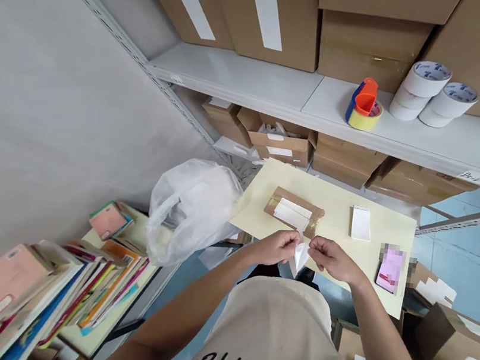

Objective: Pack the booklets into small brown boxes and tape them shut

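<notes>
Between my two hands is a folded piece of white paper (299,260), held up at the near edge of the cream table (336,197). My left hand (280,247) pinches its left side, fingers closed. On the opposite side my right hand (328,257) grips it with curled fingers. Just beyond the hands lies a flat brown cardboard packet (273,204) with clear tape and a white label. Farther right on the tabletop rest a small white pad (361,223) and a phone (389,268) with a pink screen.
A white plastic bag (194,203) bulges at the table's left. Books (70,293) are piled at lower left. Shelves (255,80) ahead carry cardboard boxes, tape rolls (426,81) and a tape dispenser (363,102). More boxes (460,339) are stacked at right.
</notes>
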`<state>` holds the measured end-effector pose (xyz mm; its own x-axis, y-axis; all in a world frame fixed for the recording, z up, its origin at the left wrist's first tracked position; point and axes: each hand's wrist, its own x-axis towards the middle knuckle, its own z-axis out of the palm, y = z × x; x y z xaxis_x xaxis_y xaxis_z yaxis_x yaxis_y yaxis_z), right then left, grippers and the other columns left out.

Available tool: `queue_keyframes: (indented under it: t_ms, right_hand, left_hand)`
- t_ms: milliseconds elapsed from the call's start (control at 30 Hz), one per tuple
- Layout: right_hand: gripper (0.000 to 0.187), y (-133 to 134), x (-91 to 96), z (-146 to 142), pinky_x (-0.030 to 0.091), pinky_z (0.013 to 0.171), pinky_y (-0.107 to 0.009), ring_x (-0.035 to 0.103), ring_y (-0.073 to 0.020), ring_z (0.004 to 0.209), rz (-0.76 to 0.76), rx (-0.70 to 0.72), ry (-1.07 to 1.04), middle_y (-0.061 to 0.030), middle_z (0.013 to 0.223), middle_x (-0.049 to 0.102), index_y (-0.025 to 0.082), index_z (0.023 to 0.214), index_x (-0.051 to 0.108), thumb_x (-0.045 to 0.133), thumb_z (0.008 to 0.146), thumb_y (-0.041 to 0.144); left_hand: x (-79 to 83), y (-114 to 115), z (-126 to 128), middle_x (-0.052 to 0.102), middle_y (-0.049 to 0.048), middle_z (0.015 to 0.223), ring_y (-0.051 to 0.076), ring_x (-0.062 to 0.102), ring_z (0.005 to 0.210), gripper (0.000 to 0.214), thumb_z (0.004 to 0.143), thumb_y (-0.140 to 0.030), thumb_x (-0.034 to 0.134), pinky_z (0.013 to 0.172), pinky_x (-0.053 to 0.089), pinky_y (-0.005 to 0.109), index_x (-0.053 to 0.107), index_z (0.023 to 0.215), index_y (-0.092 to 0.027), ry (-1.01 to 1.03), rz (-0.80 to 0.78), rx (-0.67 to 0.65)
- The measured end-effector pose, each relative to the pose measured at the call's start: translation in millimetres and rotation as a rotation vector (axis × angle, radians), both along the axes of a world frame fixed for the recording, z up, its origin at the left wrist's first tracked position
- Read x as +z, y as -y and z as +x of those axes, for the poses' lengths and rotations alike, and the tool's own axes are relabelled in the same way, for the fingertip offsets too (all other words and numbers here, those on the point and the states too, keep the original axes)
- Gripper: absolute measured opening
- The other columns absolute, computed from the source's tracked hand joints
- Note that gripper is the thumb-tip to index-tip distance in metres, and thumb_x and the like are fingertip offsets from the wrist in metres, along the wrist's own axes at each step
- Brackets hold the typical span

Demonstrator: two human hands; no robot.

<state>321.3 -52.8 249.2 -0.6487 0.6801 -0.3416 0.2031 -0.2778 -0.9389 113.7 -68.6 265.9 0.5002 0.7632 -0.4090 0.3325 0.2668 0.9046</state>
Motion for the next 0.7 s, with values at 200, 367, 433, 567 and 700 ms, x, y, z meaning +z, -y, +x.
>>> queue_keyframes:
  t_ms: [200, 367, 433, 567, 700]
  right_hand:
    - [0.044, -17.9, 20.9, 3.4, 0.033, 0.057, -0.027, 0.043, -0.0105, 0.053, 0.022, -0.025, -0.03, 0.006, 0.055, 0.048, 0.022, 0.07, 0.049, 0.063, 0.078, 0.063]
    - [0.044, -18.8, 25.4, -17.1, 0.036, 0.06, -0.029, 0.044, -0.0112, 0.053, 0.064, -0.188, -0.034, 0.0055, 0.055, 0.049, 0.022, 0.069, 0.05, 0.066, 0.077, 0.062]
    - [0.043, -17.8, 24.7, -30.7, 0.037, 0.06, -0.029, 0.045, -0.0112, 0.054, 0.074, -0.236, -0.023, 0.0051, 0.057, 0.049, 0.022, 0.07, 0.051, 0.068, 0.076, 0.061]
    - [0.046, -16.4, 19.0, -61.2, 0.039, 0.058, -0.028, 0.047, -0.0106, 0.054, 0.085, -0.345, 0.009, 0.005, 0.061, 0.048, 0.021, 0.069, 0.05, 0.069, 0.074, 0.063]
    - [0.046, -14.1, 9.3, -88.5, 0.042, 0.057, -0.029, 0.05, -0.0107, 0.053, 0.076, -0.413, 0.036, 0.0055, 0.061, 0.048, 0.021, 0.069, 0.052, 0.07, 0.072, 0.064]
  left_hand:
    - [8.4, -32.6, -53.5, 0.048, -0.0075, 0.051, 0.008, 0.046, 0.049, 0.023, 0.084, -0.036, 0.048, 0.055, 0.035, 0.022, 0.037, 0.07, -0.022, 0.063, 0.023, 0.007]
    - [14.3, -49.2, -107.2, 0.049, -0.0088, 0.048, 0.007, 0.048, 0.042, 0.03, 0.082, -0.046, 0.054, 0.051, 0.037, 0.021, 0.04, 0.072, -0.022, 0.132, 0.016, 0.098]
    - [15.3, -53.3, -127.4, 0.046, -0.0105, 0.045, 0.006, 0.043, 0.035, 0.03, 0.08, -0.048, 0.056, 0.044, 0.034, 0.02, 0.042, 0.074, -0.022, 0.124, -0.01, 0.169]
    - [12.0, -61.6, -161.1, 0.049, -0.0098, 0.045, 0.006, 0.042, 0.032, 0.031, 0.078, -0.048, 0.06, 0.036, 0.029, 0.018, 0.045, 0.075, -0.021, 0.11, -0.054, 0.3]
    - [1.6, -72.6, -184.2, 0.058, -0.0059, 0.053, 0.007, 0.052, 0.039, 0.033, 0.076, -0.047, 0.064, 0.038, 0.035, 0.016, 0.045, 0.073, -0.021, 0.117, -0.085, 0.394]
